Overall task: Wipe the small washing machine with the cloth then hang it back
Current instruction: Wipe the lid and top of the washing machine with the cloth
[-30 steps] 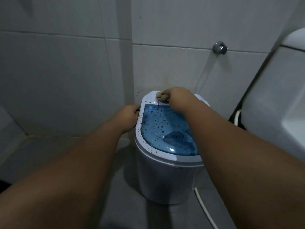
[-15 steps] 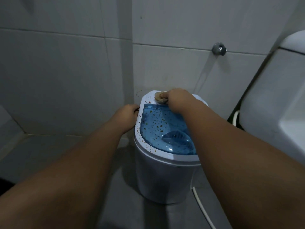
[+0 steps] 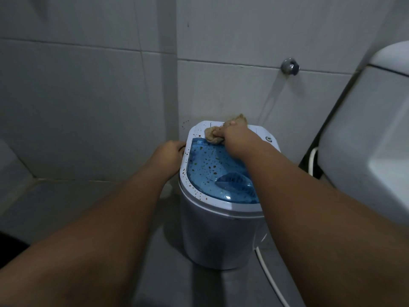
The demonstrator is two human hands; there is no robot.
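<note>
Currently catalogued, floor corner of a tiled bathroom — one small washing machine (image 3: pixel 221 196), white plastic tub-shaped body, set against the back wall. A translucent blue lid (image 3: pixel 219 171), D-shaped with a moulded ribbed recess near its front edge, is seen freckled with brown specks; the same specks are strewn along the white rim at the left edge.

Change noted: the cloth (image 3: pixel 218 134), held half a second ago at the rear-left part of the top panel, is now more exposed and bunched, with a tail lifted toward the wall. The rear panel beneath it appears largely clean, while the lid is still spotted. It is judged that wiping has only begun and the hanging step is far off.

The cloth — beige, soft, crumpled into a wad — is pressed onto the rear edge of the machine's top, where panel meets lid, and is clutched in the closed right hand (image 3: pixel 238 140). The left hand (image 3: pixel 170 156) is curled over the machine's left rim, apparently steadying it; its fingertips are hidden.

Also listed: glossy pale wall tiles, a chrome wall fitting (image 3: pixel 290 66), a white cord (image 3: pixel 272 278) trailing on the floor, a white ceramic toilet tank (image 3: pixel 365 140) at the right.
</note>
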